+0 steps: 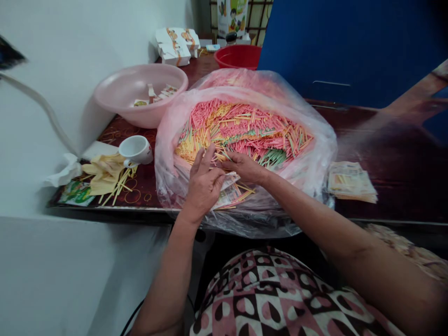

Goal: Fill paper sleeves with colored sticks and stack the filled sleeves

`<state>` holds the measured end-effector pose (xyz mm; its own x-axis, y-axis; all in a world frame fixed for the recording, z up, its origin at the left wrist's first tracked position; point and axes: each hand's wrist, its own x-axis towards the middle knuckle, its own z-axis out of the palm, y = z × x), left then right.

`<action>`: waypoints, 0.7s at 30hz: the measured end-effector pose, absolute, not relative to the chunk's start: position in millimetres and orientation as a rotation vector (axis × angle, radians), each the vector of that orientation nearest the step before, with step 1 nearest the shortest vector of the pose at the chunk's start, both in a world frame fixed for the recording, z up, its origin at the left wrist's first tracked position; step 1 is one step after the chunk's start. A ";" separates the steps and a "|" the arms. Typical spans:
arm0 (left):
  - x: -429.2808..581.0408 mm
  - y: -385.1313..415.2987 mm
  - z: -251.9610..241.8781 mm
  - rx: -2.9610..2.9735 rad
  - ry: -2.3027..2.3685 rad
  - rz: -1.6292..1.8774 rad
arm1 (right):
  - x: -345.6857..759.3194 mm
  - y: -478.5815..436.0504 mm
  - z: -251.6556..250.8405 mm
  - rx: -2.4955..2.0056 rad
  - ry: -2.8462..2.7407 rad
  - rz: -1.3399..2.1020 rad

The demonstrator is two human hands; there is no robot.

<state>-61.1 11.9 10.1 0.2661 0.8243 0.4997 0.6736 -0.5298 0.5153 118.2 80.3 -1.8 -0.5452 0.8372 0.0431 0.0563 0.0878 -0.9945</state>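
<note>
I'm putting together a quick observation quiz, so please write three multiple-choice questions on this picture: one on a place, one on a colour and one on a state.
1. Where is the basin relative to the plastic bag?
A. To its left
B. To its right
C. Inside it

2. What colour is the bowl behind the plastic bag?
A. Blue
B. Red
C. White

3. What state is the plastic bag in?
A. Knotted shut
B. Empty
C. Open, with sticks showing

Answers:
1. A: the basin sits on the left side of the plastic bag in the head view.
2. B: the bowl's red rim shows just past the plastic bag.
3. C: the plastic bag's mouth gapes around a mass of pink, yellow and green sticks.
</note>
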 end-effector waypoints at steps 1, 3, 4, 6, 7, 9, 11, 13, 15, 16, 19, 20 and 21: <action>-58.7 16.3 13.1 2.351 1.357 1.073 | 120.0 80.1 -1.9 -0.896 -1.747 1.500; -55.3 23.2 16.6 2.351 1.283 0.974 | 124.0 80.4 -3.2 -0.935 -1.853 1.398; -54.6 25.2 17.4 2.337 1.261 0.936 | 125.7 80.9 -3.9 -0.963 -1.923 1.327; -55.1 25.7 17.6 2.287 1.254 0.927 | 128.2 81.8 -3.3 -1.019 -2.078 1.179; -56.0 24.3 17.2 2.253 1.263 0.961 | 128.9 82.1 -1.5 -1.048 -2.138 1.109; -57.9 19.6 15.8 2.154 1.291 1.097 | 129.8 82.2 5.3 -1.118 -2.165 0.990; -57.9 14.5 12.8 2.006 1.327 1.271 | 130.4 81.7 13.2 -1.168 -2.044 0.888; -54.6 10.9 8.4 1.800 1.351 1.394 | 130.9 80.7 17.5 -1.170 -1.871 0.828; -48.2 9.1 3.8 1.537 1.327 1.443 | 130.7 79.5 15.7 -1.168 -1.782 0.836; -44.4 8.7 1.9 1.403 1.299 1.448 | 130.4 78.9 13.0 -1.175 -1.781 0.858; -34.8 8.6 -0.1 1.102 1.208 1.462 | 130.1 77.9 6.1 -1.216 -1.831 0.900; -32.9 8.6 0.5 1.047 1.188 1.468 | 130.7 77.9 6.2 -1.225 -1.820 0.899; -31.9 8.5 1.5 1.003 1.169 1.480 | 131.8 78.0 7.7 -1.227 -1.787 0.897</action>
<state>-31.9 8.5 1.5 -0.1969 0.9797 0.0374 -0.1902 -0.0756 0.9788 131.8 78.0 7.7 -0.2348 0.9503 0.2042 0.4045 0.2866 -0.8685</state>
